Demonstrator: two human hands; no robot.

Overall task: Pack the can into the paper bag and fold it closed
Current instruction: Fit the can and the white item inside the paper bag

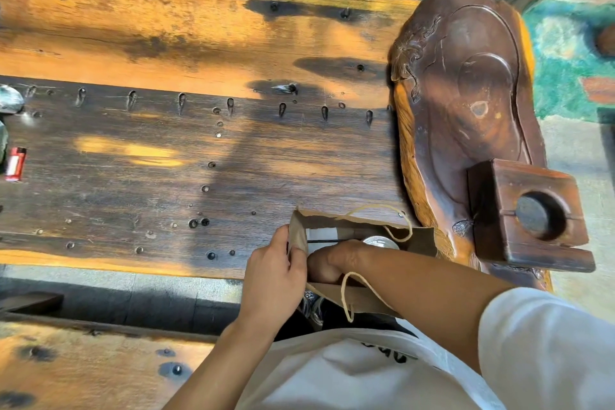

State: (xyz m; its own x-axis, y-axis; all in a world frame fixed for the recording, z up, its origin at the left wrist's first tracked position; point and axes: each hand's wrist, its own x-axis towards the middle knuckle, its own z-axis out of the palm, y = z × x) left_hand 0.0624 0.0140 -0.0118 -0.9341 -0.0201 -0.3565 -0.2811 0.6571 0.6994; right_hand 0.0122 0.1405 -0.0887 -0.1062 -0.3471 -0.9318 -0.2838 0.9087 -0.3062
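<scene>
A brown paper bag (417,238) with cord handles stands open at the near edge of the wooden table (166,150). My left hand (274,271) pinches the bag's left rim and holds it open. My right hand (336,261) reaches down inside the bag, fingers curled around the can (382,241), of which only the silver top shows beyond my knuckles. Most of the can is hidden by my hand and the bag.
A large carved wooden tray (466,103) lies right of the bag, with a square wooden block (529,213) on its near end. A red lighter (15,164) lies at the table's far left. A wooden bench (83,366) sits below the table's edge.
</scene>
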